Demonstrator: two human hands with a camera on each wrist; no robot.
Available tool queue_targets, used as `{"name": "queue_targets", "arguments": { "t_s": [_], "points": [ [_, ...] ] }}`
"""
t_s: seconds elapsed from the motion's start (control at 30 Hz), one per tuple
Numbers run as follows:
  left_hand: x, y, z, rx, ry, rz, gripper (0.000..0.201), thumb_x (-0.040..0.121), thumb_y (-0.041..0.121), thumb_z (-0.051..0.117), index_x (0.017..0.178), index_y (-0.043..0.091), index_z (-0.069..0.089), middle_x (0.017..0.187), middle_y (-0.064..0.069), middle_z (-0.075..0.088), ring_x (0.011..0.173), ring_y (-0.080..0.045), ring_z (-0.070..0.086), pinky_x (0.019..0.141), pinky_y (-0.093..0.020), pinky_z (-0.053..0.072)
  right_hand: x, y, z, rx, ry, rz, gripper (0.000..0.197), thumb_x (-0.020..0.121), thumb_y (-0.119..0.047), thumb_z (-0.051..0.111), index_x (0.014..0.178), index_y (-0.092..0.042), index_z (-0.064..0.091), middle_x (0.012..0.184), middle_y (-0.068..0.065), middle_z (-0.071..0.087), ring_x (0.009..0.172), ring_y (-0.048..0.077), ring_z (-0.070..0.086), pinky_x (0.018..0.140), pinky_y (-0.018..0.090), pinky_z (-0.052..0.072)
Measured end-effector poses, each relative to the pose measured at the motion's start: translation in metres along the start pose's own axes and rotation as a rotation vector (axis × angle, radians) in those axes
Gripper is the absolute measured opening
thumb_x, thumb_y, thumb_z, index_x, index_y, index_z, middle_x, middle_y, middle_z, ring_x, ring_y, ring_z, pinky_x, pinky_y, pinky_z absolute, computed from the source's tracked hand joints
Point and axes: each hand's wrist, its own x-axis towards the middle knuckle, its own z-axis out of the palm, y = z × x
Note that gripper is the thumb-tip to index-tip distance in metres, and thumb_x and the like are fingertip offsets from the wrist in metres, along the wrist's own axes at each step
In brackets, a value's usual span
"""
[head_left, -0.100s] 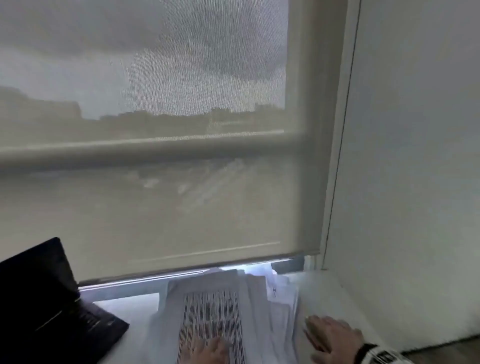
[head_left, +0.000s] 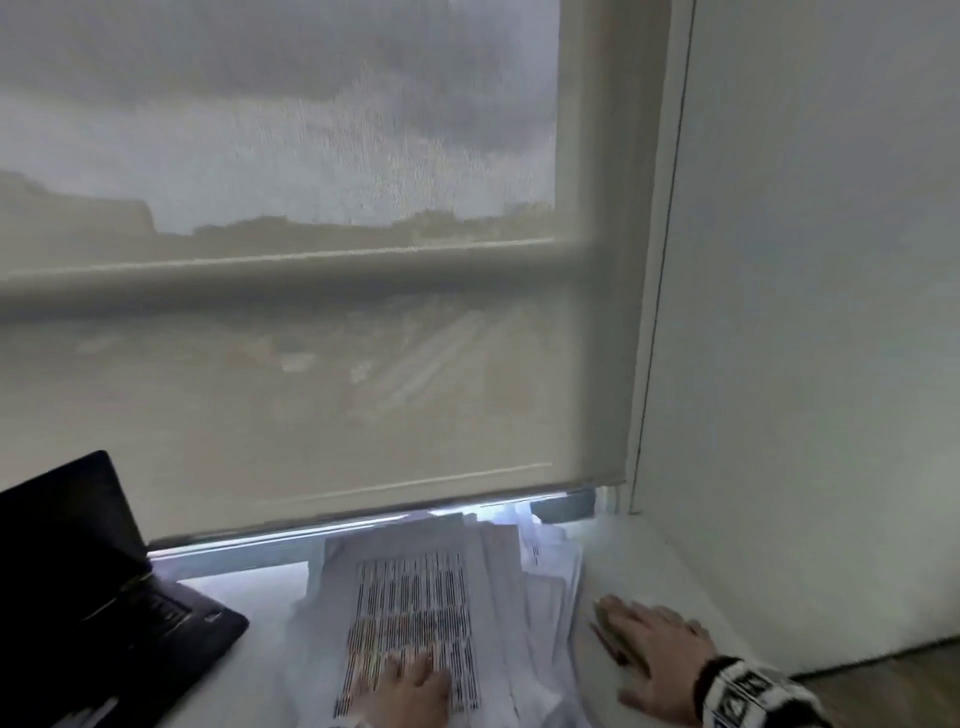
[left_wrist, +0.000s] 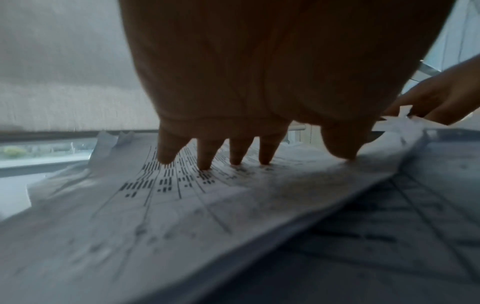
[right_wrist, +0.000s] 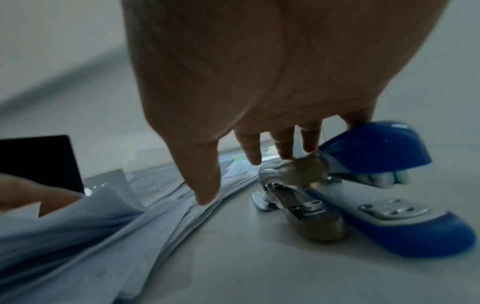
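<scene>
A loose pile of printed papers (head_left: 415, 587) lies on the white desk (head_left: 249, 577) under the window. My left hand (head_left: 410, 686) presses on the top sheet (left_wrist: 182, 205) with straight, spread fingers (left_wrist: 235, 158). To the right of the pile, my right hand (head_left: 649, 644) lies spread over a blue stapler (right_wrist: 389, 226) and hides it in the head view. The stapler's blue top (right_wrist: 376, 144) stands swung up and its metal magazine (right_wrist: 311, 214) is bare. My right hand (right_wrist: 259, 156) has straight fingers (right_wrist: 285, 146) that reach the stapler's hinge and top.
An open black laptop (head_left: 78, 571) stands at the left of the desk. A lowered roller blind (head_left: 311, 389) covers the window behind the papers. A white wall (head_left: 805, 364) closes the desk on the right. Bare desk (right_wrist: 246, 257) lies between papers and stapler.
</scene>
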Motion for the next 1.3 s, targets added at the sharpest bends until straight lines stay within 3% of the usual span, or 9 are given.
{"name": "queue_targets", "arguments": {
  "t_s": [0.1,0.23,0.37,0.47,0.63,0.73,1.1,1.2,1.3],
  "points": [
    [-0.018,0.005,-0.009,0.099,-0.224,-0.009,0.152,0.012,0.102,0.008,0.15,0.039,0.016,0.163,0.011,-0.002,0.15,-0.025,0.004,0.116,-0.059,0.01,-0.006,0.007,0.012,0.097,0.07,0.149,0.086,0.078,-0.059,0.054,0.149,-0.035,0.013,0.157,-0.001,0.013,0.141,0.028,0.021,0.113,0.04,0.026],
    [-0.033,0.015,-0.004,0.146,-0.182,0.064,0.076,0.086,0.07,0.048,0.15,0.04,0.019,0.164,0.005,0.003,0.149,-0.031,0.01,0.116,-0.062,0.013,-0.007,0.024,0.02,0.339,0.129,0.298,0.072,0.082,-0.049,0.059,0.142,-0.018,0.033,0.139,0.009,0.045,0.126,0.026,0.046,0.104,0.028,0.037],
    [-0.04,0.011,0.002,0.117,-0.183,0.158,0.098,0.059,0.094,0.04,0.141,0.042,0.035,0.152,0.01,0.032,0.139,-0.027,0.036,0.114,-0.056,0.026,-0.008,0.028,0.03,0.53,0.204,0.326,0.058,0.089,-0.038,0.06,0.138,-0.014,0.042,0.136,0.008,0.051,0.124,0.024,0.049,0.101,0.024,0.037],
    [-0.041,0.008,0.008,0.051,-0.008,0.298,0.041,0.089,0.053,0.058,0.128,0.042,0.052,0.143,0.017,0.044,0.131,-0.016,0.047,0.115,-0.047,0.029,-0.01,0.029,0.04,0.614,0.301,0.327,0.056,0.085,-0.032,0.067,0.135,-0.014,0.049,0.135,0.008,0.054,0.122,0.023,0.051,0.1,0.024,0.037],
    [-0.041,-0.001,0.023,0.016,0.082,0.449,0.023,0.097,0.04,0.048,0.119,0.041,0.056,0.135,0.019,0.053,0.121,-0.006,0.051,0.111,-0.036,0.038,-0.005,0.018,0.037,0.378,0.256,0.303,0.069,0.08,-0.06,0.059,0.141,-0.032,0.041,0.145,0.005,0.035,0.127,0.024,0.041,0.105,0.032,0.035],
    [-0.043,-0.002,0.027,-0.053,0.069,0.481,0.063,0.082,0.078,0.021,0.115,0.039,0.057,0.133,0.016,0.056,0.12,-0.006,0.051,0.11,-0.03,0.038,0.007,0.002,0.024,0.117,0.179,0.33,0.079,0.073,-0.078,0.044,0.139,-0.035,0.038,0.15,0.0,0.024,0.135,0.028,0.027,0.106,0.045,0.03],
    [-0.069,-0.018,0.014,-0.532,0.062,0.217,0.036,0.083,0.056,0.062,0.059,0.029,0.06,0.05,0.015,0.05,0.055,0.004,0.047,0.065,-0.019,0.046,0.053,-0.044,0.006,-0.059,0.033,0.381,0.075,0.078,-0.076,0.041,0.133,-0.025,0.048,0.138,0.0,0.047,0.134,0.025,0.031,0.11,0.054,0.015],
    [-0.071,-0.02,0.002,-0.798,-0.063,0.175,0.062,0.075,0.081,0.05,0.068,0.023,0.071,0.073,0.004,0.071,0.068,-0.009,0.064,0.068,-0.023,0.052,0.058,-0.045,0.009,-0.061,0.04,0.401,0.067,0.079,-0.07,0.047,0.126,-0.023,0.053,0.132,0.0,0.052,0.13,0.024,0.036,0.106,0.049,0.022],
    [-0.064,-0.025,0.002,-0.366,0.067,0.1,0.07,0.082,0.082,0.034,0.122,0.031,0.061,0.141,0.007,0.052,0.13,-0.014,0.047,0.111,-0.037,0.036,0.051,-0.048,0.014,-0.059,0.173,0.405,0.04,0.088,-0.05,0.048,0.118,-0.023,0.053,0.123,-0.002,0.058,0.123,0.021,0.042,0.1,0.042,0.027]
  ]
}}
